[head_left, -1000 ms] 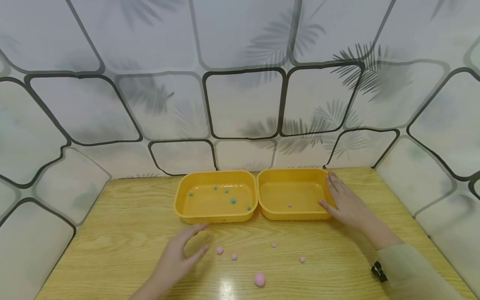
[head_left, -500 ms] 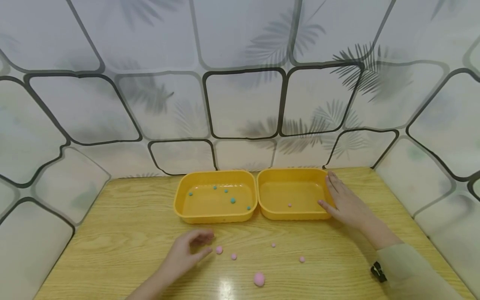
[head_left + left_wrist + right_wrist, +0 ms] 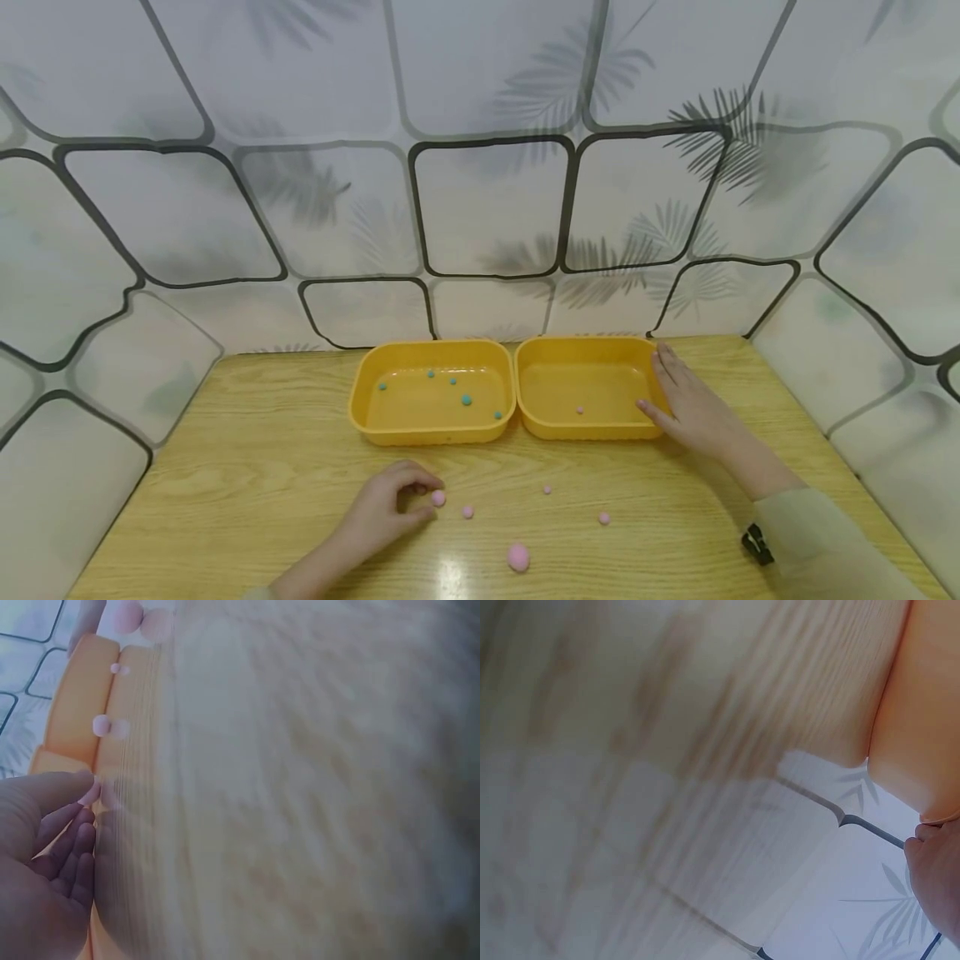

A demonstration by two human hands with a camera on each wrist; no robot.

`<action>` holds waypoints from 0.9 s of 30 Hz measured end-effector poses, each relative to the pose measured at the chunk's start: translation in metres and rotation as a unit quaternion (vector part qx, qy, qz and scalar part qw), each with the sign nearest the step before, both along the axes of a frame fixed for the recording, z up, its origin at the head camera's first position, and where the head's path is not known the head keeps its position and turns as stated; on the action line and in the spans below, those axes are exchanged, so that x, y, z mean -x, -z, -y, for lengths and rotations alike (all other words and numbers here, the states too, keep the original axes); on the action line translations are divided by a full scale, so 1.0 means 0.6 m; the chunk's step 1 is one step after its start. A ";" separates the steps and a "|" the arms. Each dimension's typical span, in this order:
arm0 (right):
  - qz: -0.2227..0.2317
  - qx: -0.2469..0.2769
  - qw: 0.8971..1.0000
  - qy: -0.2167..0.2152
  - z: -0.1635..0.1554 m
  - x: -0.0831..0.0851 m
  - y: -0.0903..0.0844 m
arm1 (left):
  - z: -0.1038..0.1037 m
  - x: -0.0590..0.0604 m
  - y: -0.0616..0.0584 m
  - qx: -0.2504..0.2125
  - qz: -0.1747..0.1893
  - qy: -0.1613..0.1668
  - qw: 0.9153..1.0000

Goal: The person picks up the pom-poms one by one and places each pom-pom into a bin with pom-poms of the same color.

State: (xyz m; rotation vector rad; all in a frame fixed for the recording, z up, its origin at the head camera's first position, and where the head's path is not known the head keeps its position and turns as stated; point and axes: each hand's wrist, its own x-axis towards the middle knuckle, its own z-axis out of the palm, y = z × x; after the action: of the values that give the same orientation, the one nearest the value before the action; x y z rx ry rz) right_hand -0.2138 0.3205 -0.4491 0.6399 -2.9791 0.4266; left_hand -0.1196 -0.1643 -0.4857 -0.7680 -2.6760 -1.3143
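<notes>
My left hand (image 3: 382, 512) is low over the wooden table, thumb and index fingertips at either side of a pink ball (image 3: 438, 498). In the left wrist view, that ball (image 3: 91, 793) shows between the thumb and the curled fingers of the left hand (image 3: 52, 847), and the fingertips pinch it. My right hand (image 3: 697, 408) rests with straight fingers along the right rim of the right yellow tray (image 3: 592, 432), its thumb over the rim. One small pink ball (image 3: 580, 410) lies inside this tray.
A second yellow tray (image 3: 431, 437) adjoins on the left, with several blue-green balls (image 3: 467, 400) inside. On the table (image 3: 262, 467) are further pink balls: a large one (image 3: 518, 557) in front and smaller ones (image 3: 468, 512) around it. A patterned wall covering (image 3: 487, 208) stands behind.
My left hand has moved right and slightly down toward the front, its fingers curling and closing in on the pink ball. The right hand stays on the tray's rim.
</notes>
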 end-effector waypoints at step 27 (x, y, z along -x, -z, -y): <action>-0.017 -0.003 1.000 0.000 -0.003 0.002 0.006 | -0.018 0.014 -0.009 0.045 0.044 -0.023 0.998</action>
State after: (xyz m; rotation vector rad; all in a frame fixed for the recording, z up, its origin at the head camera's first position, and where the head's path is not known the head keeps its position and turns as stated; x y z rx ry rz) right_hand -0.2152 0.3223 -0.4527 0.6424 -2.9493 0.4029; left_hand -0.1279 -0.1536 -0.4806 -0.6663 -2.8218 -1.2528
